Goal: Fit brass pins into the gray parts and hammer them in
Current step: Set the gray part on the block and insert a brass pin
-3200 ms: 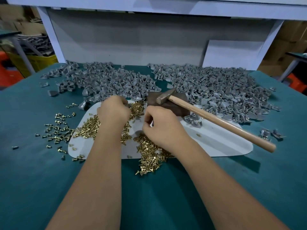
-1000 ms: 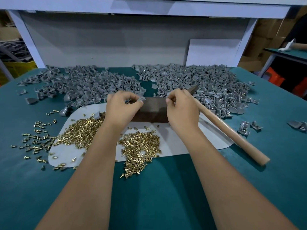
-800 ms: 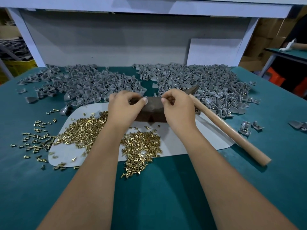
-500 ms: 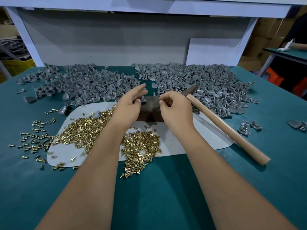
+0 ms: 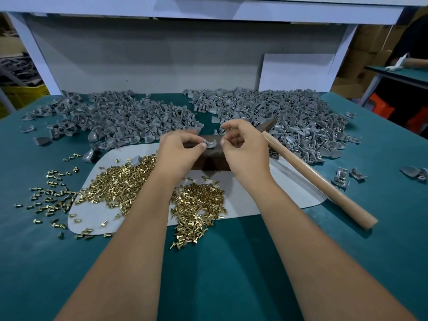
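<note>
Pinching one gray part (image 5: 211, 143), two hands (image 5: 179, 154).

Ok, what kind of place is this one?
Probably a small assembly workshop: heaps of gray parts and brass pins on a teal workbench, a hammer beside them, stacked cardboard boxes behind.

- Table cover (image 5: 208, 274): plain teal.
- Parts heaps (image 5: 129, 119): dull gray.
- Pins (image 5: 199, 205): shiny brass-gold.
- Mat (image 5: 266, 200): pale gray-white.
- Block (image 5: 208, 158): dark brown.
- Hammer handle (image 5: 324, 184): light tan wood.
- Crate (image 5: 25, 96) at far left: yellow.
</note>
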`<state>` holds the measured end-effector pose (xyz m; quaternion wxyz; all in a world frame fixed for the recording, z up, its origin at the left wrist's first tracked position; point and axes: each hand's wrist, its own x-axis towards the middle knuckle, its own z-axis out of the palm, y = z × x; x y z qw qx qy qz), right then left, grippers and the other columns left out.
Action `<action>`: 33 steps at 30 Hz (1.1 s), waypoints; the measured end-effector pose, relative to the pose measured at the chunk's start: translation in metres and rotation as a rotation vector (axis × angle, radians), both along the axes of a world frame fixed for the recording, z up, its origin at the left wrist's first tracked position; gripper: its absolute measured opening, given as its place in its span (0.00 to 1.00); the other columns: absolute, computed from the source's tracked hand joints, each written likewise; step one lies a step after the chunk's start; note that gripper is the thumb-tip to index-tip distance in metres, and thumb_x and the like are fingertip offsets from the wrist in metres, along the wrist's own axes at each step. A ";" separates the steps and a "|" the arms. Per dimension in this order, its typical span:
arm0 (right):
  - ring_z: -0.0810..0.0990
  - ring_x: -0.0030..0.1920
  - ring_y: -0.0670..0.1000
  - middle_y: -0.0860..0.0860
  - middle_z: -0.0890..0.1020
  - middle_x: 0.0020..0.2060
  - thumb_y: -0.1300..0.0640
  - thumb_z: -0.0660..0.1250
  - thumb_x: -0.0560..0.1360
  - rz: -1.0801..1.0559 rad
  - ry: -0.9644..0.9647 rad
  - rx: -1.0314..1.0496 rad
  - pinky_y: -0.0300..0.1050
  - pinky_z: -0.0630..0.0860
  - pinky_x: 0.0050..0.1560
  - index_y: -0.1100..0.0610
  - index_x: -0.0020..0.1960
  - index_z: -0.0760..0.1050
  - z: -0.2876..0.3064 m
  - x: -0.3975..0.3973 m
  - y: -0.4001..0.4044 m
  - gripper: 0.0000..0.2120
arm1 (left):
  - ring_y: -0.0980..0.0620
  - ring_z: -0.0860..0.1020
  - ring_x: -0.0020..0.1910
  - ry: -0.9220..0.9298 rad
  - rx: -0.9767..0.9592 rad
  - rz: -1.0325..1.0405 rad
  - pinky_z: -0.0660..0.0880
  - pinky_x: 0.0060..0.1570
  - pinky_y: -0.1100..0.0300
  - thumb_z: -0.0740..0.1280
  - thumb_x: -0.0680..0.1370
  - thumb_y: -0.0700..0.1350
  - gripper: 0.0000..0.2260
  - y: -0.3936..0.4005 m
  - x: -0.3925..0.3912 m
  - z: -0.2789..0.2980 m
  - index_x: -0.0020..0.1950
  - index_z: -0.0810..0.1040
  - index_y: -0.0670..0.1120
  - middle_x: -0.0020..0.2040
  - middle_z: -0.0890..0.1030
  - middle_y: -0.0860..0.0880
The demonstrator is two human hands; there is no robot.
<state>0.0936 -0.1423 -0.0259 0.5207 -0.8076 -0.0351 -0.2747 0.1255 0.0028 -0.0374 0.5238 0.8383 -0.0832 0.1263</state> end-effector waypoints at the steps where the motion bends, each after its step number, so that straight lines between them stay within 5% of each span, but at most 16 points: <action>1: 0.77 0.38 0.40 0.44 0.80 0.35 0.66 0.68 0.71 0.009 -0.001 0.003 0.35 0.75 0.41 0.45 0.49 0.76 0.000 0.000 0.001 0.16 | 0.45 0.73 0.66 -0.013 -0.002 -0.016 0.70 0.67 0.45 0.74 0.74 0.43 0.04 0.000 0.000 0.000 0.46 0.85 0.52 0.58 0.80 0.52; 8: 0.78 0.40 0.41 0.44 0.81 0.36 0.68 0.68 0.71 0.057 0.050 -0.034 0.35 0.74 0.44 0.46 0.54 0.75 0.001 0.004 0.002 0.19 | 0.46 0.71 0.66 -0.117 0.084 -0.053 0.65 0.69 0.48 0.74 0.72 0.41 0.09 -0.003 -0.005 0.002 0.41 0.82 0.57 0.52 0.80 0.54; 13: 0.78 0.42 0.45 0.44 0.80 0.37 0.67 0.67 0.72 0.045 0.063 -0.149 0.43 0.76 0.48 0.46 0.58 0.74 0.001 0.005 0.002 0.21 | 0.46 0.70 0.67 -0.136 0.125 -0.052 0.62 0.71 0.49 0.74 0.73 0.42 0.08 -0.004 -0.006 0.002 0.42 0.82 0.56 0.54 0.81 0.54; 22: 0.73 0.38 0.43 0.46 0.79 0.36 0.68 0.64 0.71 0.075 0.074 -0.265 0.38 0.71 0.44 0.49 0.62 0.73 0.009 0.003 0.002 0.23 | 0.45 0.71 0.66 -0.146 0.141 -0.058 0.63 0.70 0.48 0.73 0.74 0.42 0.04 -0.004 -0.002 0.000 0.45 0.84 0.51 0.56 0.82 0.50; 28: 0.76 0.42 0.48 0.45 0.77 0.36 0.69 0.64 0.71 0.050 0.168 -0.411 0.44 0.75 0.47 0.49 0.66 0.70 0.020 0.009 0.005 0.27 | 0.44 0.73 0.65 -0.146 0.122 -0.073 0.66 0.69 0.46 0.73 0.74 0.39 0.04 -0.004 -0.001 -0.002 0.48 0.85 0.45 0.56 0.82 0.48; 33: 0.76 0.40 0.47 0.45 0.77 0.34 0.70 0.62 0.71 0.053 0.188 -0.357 0.41 0.74 0.46 0.51 0.60 0.75 0.018 0.013 0.005 0.22 | 0.45 0.74 0.63 -0.175 0.143 -0.056 0.64 0.70 0.47 0.73 0.74 0.40 0.03 -0.006 -0.003 -0.002 0.46 0.85 0.46 0.53 0.83 0.51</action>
